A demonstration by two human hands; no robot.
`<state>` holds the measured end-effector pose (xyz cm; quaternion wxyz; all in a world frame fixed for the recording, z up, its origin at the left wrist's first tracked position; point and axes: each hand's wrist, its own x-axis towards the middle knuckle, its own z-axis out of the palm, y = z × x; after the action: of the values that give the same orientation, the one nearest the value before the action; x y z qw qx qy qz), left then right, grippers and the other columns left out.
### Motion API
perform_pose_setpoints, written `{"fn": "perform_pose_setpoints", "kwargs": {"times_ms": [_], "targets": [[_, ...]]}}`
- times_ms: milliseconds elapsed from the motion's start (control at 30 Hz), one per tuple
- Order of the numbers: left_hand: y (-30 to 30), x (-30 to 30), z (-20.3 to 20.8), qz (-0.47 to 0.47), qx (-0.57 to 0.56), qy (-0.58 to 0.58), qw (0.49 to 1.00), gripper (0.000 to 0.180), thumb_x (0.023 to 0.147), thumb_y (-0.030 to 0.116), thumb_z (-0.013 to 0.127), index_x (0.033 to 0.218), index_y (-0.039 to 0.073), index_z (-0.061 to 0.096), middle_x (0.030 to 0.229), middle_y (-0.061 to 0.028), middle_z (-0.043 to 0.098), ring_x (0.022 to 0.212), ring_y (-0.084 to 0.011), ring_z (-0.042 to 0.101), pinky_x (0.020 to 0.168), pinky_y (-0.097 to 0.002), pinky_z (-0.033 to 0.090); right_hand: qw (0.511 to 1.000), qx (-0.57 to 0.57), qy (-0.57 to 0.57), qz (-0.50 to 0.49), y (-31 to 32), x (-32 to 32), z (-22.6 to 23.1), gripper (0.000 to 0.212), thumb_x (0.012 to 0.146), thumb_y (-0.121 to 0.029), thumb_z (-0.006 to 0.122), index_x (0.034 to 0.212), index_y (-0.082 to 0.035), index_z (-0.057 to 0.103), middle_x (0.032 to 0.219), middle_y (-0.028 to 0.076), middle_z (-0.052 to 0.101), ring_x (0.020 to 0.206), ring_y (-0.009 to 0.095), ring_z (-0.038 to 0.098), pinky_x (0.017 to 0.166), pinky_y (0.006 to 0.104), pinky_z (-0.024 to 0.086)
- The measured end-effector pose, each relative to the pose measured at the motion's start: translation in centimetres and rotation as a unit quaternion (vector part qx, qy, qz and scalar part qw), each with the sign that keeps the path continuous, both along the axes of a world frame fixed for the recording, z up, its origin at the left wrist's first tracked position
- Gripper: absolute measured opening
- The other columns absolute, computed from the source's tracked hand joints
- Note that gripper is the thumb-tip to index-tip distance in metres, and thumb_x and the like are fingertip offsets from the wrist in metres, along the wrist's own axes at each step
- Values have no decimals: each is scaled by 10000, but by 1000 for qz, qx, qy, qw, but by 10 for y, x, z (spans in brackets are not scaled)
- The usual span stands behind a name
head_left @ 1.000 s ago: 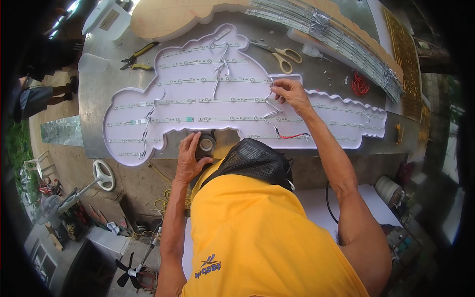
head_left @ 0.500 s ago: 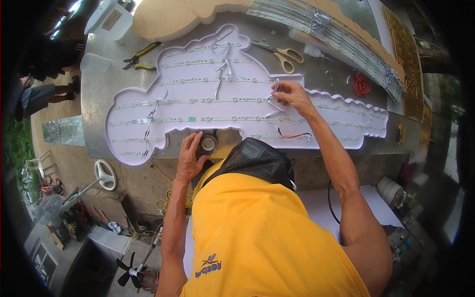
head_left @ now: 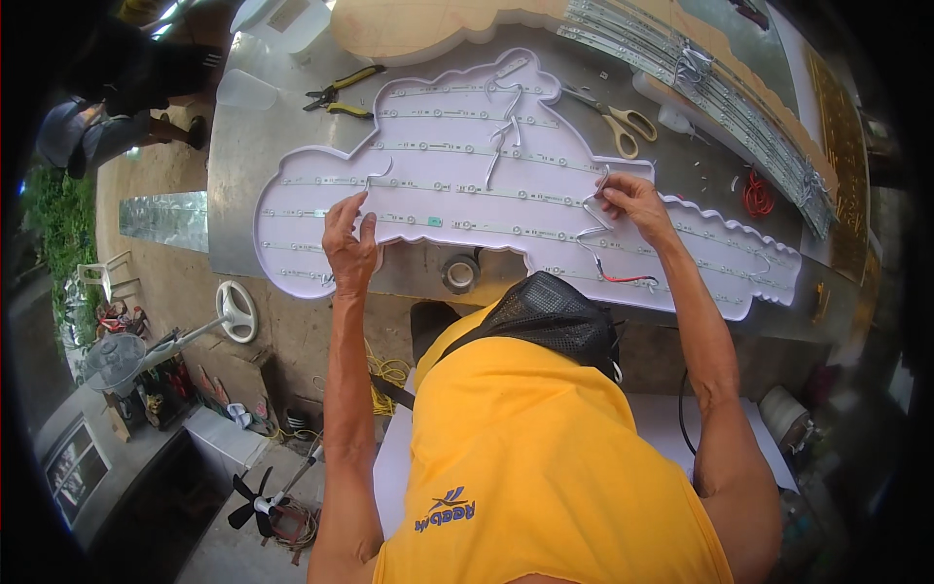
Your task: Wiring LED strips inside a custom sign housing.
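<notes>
A broad table [head_left: 233,185] of dull grey sheet metal, scuffed and smooth, lay under everything. On its near half rested the shallow white tray [head_left: 418,167], smooth-faced with a thin raised rim that ran in scallops and rounded lobes, narrowing to a wavy arm at the right; narrow LED strips crossed its floor in rows. Behind it lay a tan sheet [head_left: 428,31] with a curved edge, and right of that a long bundle of silvery strips [head_left: 652,63], stiff and slender. The left hand [head_left: 350,238] was over the tray's lower left lobe, fingers bent and thumb slightly apart; whether they had hold of anything could not be told. The right hand [head_left: 632,202] had thumb and fingertips brought together on the upper end of a white wire [head_left: 590,232], thin and kinked into a zigzag, over the tray's right part. Beyond the rim lay pliers [head_left: 342,92] and beige-handled scissors [head_left: 630,129]; the ring-shaped tape roll [head_left: 459,274] sat in the tray's near notch.
</notes>
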<state>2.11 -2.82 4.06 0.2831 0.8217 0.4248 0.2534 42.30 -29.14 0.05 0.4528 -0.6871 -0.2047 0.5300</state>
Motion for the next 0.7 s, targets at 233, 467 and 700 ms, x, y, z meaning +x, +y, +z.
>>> {"fn": "perform_pose_setpoints", "kwargs": {"times_ms": [233, 467, 700], "targets": [[64, 33, -10, -135, 40, 147, 979, 371, 803, 170, 797, 1153, 78, 716, 1102, -104, 711, 1058, -316, 611, 944, -427, 475, 997, 7, -60, -43, 2, -5, 5, 210, 961, -99, 633, 1140, -6, 691, 909, 34, 713, 716, 83, 635, 587, 229, 518], [75, 45, -33, -144, -20, 146, 979, 205, 794, 134, 769, 981, 51, 767, 922, -104, 728, 949, -293, 625, 864, -390, 500, 984, 11, -145, -100, 10, -15, 23, 230, 940, -125, 643, 1116, 7, 709, 886, 50, 720, 664, 90, 650, 522, 225, 521], [74, 50, -31, -162, -35, 129, 978, 189, 787, 100, 760, 969, 49, 771, 912, -110, 730, 926, -290, 625, 861, -373, 507, 989, 0, -120, -90, 23, -36, -1, 214, 931, -166, 690, 1086, -28, 743, 805, 45, 720, 675, 104, 655, 563, 251, 525]]}}
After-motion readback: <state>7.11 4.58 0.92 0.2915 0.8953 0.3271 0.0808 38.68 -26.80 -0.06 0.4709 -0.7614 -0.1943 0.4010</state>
